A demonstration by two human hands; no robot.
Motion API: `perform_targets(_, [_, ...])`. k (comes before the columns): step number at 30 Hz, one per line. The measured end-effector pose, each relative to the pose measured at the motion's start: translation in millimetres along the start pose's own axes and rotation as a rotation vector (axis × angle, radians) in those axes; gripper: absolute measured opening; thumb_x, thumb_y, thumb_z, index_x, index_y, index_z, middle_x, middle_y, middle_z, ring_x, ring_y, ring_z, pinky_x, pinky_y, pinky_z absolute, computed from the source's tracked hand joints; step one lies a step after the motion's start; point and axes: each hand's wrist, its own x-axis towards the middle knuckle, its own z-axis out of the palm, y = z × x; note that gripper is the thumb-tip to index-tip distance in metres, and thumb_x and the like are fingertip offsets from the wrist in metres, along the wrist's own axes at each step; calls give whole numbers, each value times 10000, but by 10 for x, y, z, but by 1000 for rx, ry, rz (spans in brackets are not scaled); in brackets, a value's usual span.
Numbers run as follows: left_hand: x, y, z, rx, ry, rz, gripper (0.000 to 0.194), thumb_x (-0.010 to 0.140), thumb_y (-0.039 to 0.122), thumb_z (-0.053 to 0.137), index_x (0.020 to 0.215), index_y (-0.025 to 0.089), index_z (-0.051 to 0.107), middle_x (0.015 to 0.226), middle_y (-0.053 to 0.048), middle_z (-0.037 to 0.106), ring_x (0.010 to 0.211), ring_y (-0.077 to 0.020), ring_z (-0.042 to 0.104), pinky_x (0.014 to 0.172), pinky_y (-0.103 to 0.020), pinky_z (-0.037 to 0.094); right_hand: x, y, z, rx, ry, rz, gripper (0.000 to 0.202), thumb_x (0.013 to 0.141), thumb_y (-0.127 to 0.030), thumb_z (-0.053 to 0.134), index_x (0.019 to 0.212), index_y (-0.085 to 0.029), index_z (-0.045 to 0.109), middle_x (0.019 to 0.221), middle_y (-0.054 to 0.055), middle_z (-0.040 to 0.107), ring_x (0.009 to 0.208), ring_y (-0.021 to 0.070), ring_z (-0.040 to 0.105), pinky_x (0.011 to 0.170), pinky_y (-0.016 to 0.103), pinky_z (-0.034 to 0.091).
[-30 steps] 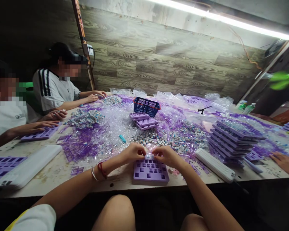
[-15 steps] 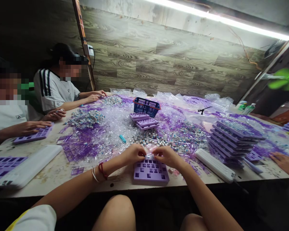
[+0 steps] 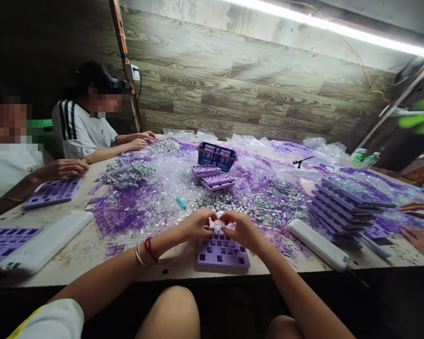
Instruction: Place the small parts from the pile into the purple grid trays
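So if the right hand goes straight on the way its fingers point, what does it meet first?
Probably the left hand: the right hand points toward it over the purple slotted tray, fingertips nearly touching.

My purple tray (image 3: 223, 252) sits at the table's near edge, and everything is placed from it. Just behind it, a heap of small switches (image 3: 265, 202) and clear plastic scraps (image 3: 169, 181) blocks any forward reach. Right of it, a white bar (image 3: 318, 244) lies slantwise, with a stack of purple trays (image 3: 346, 202) beyond. Left of it, bare tabletop (image 3: 92, 249) gives open passage up to another white bar (image 3: 45, 242). Behind the heap stand more trays and a blue basket (image 3: 216, 156).
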Motion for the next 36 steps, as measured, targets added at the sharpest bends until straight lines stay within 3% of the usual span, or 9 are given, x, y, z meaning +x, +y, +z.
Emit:
perform_targets(8, [3,0,-38,-24,26,-63,61,736,180,604,780,146,629,731,2,642,642,-124,550,606,-210,387,39,-42,143,-26,18,0,145,740,-100,664,805,-186,568,791,13,662,737,167,624,705,289,454])
perform_targets(16, [7,18,-88,20,-23,-117,159,732,293,643,809,156,669,753,-8,673,657,-139,582,637,-217,405,38,9,196,-43,22,-59,177,727,-61,642,828,-188,572,812,25,668,754,171,629,705,287,470])
perform_targets(30, [6,8,-98,96,-46,-103,112,694,197,643,784,153,693,757,-9,686,697,-154,596,660,-219,402,27,-39,170,-66,-60,-43,171,728,-52,607,841,-180,619,851,43,693,801,184,638,747,296,471])
perform_targets(36, [-14,7,-79,87,-65,-119,113,700,188,646,785,151,711,712,-7,674,647,-138,582,598,-202,378,31,-58,161,-56,-91,-53,176,712,-36,618,806,-178,663,837,42,706,784,177,637,742,281,466])
